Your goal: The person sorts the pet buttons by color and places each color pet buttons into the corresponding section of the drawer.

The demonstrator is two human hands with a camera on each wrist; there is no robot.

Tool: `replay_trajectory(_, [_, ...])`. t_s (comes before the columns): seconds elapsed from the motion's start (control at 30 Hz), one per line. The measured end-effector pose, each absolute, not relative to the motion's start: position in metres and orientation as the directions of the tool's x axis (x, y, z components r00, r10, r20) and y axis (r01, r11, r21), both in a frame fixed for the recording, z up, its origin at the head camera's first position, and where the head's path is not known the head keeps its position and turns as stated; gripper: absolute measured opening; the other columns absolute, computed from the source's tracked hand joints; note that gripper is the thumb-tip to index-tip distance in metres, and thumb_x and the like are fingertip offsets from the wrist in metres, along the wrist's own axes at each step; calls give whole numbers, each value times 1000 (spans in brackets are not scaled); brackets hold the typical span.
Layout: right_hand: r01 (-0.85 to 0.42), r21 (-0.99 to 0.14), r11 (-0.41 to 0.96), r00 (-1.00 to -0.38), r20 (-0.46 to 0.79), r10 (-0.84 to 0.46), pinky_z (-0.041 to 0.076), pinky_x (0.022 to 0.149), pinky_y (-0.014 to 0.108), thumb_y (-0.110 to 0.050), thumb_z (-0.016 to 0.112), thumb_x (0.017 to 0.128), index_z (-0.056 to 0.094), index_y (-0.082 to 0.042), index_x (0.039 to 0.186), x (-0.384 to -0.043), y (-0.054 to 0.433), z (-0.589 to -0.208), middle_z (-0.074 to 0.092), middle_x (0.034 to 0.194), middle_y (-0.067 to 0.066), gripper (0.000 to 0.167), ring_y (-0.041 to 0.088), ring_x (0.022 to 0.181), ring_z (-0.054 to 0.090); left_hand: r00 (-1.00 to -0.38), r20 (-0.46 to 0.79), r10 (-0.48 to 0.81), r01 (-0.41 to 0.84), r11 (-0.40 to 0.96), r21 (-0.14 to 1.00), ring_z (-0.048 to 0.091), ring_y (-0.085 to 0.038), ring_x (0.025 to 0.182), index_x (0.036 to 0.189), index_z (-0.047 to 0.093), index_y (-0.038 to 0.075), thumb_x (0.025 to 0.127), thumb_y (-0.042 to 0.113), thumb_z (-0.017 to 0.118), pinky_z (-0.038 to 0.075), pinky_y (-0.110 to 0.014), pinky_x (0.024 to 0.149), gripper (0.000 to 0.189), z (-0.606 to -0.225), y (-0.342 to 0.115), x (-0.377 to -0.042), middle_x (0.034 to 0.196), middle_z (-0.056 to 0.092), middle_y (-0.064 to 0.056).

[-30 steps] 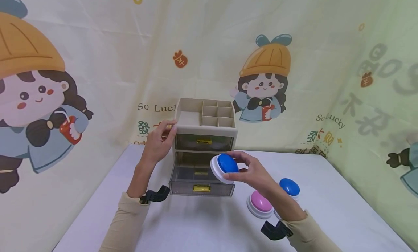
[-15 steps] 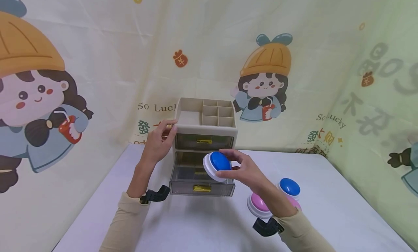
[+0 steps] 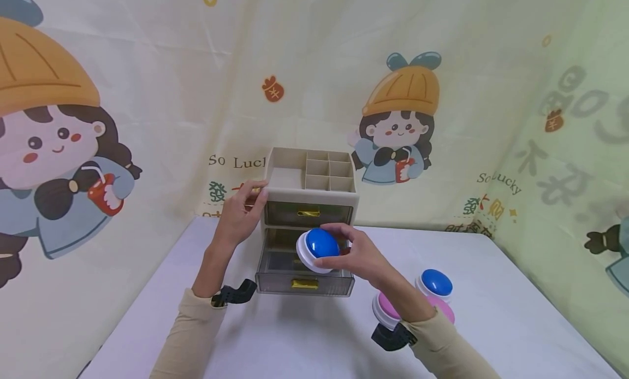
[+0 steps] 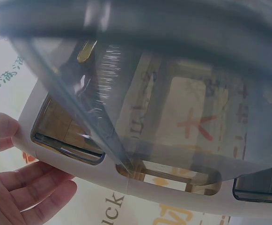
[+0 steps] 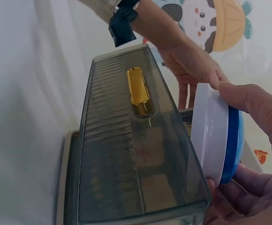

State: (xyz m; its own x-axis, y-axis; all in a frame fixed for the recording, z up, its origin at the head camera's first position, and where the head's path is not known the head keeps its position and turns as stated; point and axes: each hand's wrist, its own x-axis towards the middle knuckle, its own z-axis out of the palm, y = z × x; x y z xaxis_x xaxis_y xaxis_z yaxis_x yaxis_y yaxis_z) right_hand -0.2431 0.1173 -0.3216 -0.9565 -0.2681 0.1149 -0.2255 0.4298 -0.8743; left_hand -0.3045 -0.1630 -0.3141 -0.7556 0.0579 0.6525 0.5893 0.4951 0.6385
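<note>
A beige desktop drawer organizer point(image 3: 312, 196) stands on the white table, its lower smoky clear drawer point(image 3: 275, 284) pulled out. My left hand point(image 3: 239, 218) holds the organizer at its upper left front corner, thumb on the front and the other fingers along the side. Between thumb and fingers of my right hand point(image 3: 362, 256) is a blue dome push button point(image 3: 321, 242) with a white base, tilted over the pulled-out drawer. In the right wrist view, the base of the push button point(image 5: 210, 136) overlaps the drawer's rim, close to its gold handle point(image 5: 137, 86).
Right of the organizer, a second blue button point(image 3: 436, 282) and a pink button point(image 3: 385, 307) sit on the table. Another pink button point(image 3: 444, 308) shows partly behind my right forearm. The organizer's upper drawer point(image 3: 285, 214) is closed; a printed cloth point(image 3: 314, 117) hangs behind.
My right hand has moved left with the blue push button, from the drawer's right side to over its middle. The left hand has stayed at the organizer's corner.
</note>
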Motion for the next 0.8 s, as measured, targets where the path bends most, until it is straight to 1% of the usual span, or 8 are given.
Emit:
replay_trajectory(0.27, [-241, -861, 447, -950, 114, -291, 57, 94, 51, -33, 93, 73, 59, -24, 140, -247, 106, -324, 58, 140, 5, 75, 34, 123, 58, -763, 645, 52, 580, 496, 646, 71, -35, 100, 137, 60, 11, 106, 28, 56, 59, -53, 87, 36, -315, -162, -304, 121, 71, -21])
replay_trajectory(0.53, [-286, -823, 491, -935, 126, -332, 56, 96, 50, -40, 91, 73, 60, -27, 139, -252, 94, -321, 59, 139, 3, 74, 30, 125, 57, -763, 645, 46, 574, 506, 643, 71, -35, 103, 138, 60, 13, 105, 31, 57, 59, -53, 88, 38, -314, -162, -305, 126, 70, -21])
replay_trajectory(0.8, [-340, -776, 532, -920, 156, -361, 56, 97, 49, -38, 91, 73, 60, -21, 140, -257, 85, -324, 61, 137, 5, 75, 30, 124, 59, -765, 643, 38, 569, 509, 646, 72, -33, 103, 139, 60, 14, 105, 37, 56, 59, -50, 89, 41, -314, -164, -304, 126, 70, -19])
